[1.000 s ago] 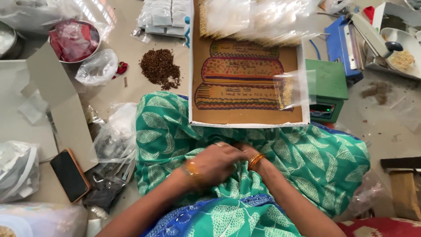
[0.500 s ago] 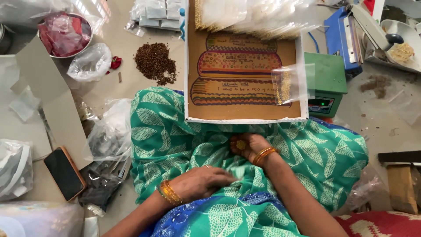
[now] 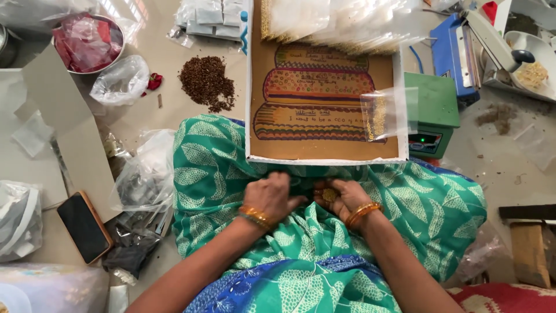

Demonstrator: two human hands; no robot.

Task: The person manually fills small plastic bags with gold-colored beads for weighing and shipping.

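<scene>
Two hands (image 3: 307,200), seeds (image 3: 330,195) in right palm

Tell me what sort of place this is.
Likely a small home packing workspace on the floor: a blue heat sealer, a green scale, a pile of brown seeds and stacked clear pouches. The right hand cups small seeds.

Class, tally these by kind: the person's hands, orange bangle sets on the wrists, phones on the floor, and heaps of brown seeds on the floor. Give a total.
Hands: 2, left hand and right hand
Bangle sets: 2
Phone: 1
Brown seed heap: 1
Total: 6
</scene>
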